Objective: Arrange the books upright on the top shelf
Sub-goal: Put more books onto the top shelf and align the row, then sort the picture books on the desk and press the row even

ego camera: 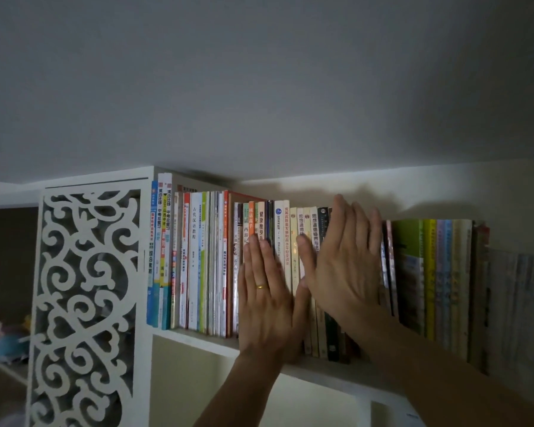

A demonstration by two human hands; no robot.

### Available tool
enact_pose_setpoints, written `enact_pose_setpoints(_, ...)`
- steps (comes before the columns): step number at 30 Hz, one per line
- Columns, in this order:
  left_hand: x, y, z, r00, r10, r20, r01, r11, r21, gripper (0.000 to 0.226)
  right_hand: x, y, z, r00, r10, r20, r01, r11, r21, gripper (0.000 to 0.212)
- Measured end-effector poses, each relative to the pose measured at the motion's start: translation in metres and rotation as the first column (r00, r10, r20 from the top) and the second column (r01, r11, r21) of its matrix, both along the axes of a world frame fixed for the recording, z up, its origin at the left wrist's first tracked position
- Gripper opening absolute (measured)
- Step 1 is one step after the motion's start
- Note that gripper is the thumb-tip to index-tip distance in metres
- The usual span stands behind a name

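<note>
Both bare hands, left hand (267, 291) and right hand (342, 260), lie flat with straight fingers on the colourful upright book spines (198, 260) mid-frame, gripping nothing; even pressure should square them on the white top shelf (198, 340).

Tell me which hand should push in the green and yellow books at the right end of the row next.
Right. The right hand already lies flat on spines just beside the green and yellow books; the left hand presses spines farther left, and reaching over would probably mean crossing the right arm.
</note>
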State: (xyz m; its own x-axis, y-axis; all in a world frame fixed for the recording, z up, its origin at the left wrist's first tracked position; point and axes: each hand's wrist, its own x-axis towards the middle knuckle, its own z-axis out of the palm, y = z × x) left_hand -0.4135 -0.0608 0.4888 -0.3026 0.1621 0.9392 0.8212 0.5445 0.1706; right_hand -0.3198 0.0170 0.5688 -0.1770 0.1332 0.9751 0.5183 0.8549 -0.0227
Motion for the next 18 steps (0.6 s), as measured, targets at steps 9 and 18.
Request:
enact_pose_setpoints(9, 0.016, -0.012, -0.021, 0.992, 0.125, -0.032, -0.129, 0.964, -0.234, 0.078, 0.018, -0.014, -0.002, 0.990, -0.055, 0.129, 0.063, 0.996, -0.057, 0.086)
enact_pose_setpoints(18, 0.080, -0.012, -0.039, 0.995, 0.005, -0.104, -0.024, 0.984, -0.178, 0.062, 0.102, -0.010, -0.050, 0.965, 0.152, 0.215, -0.143, 0.988, -0.056, 0.076)
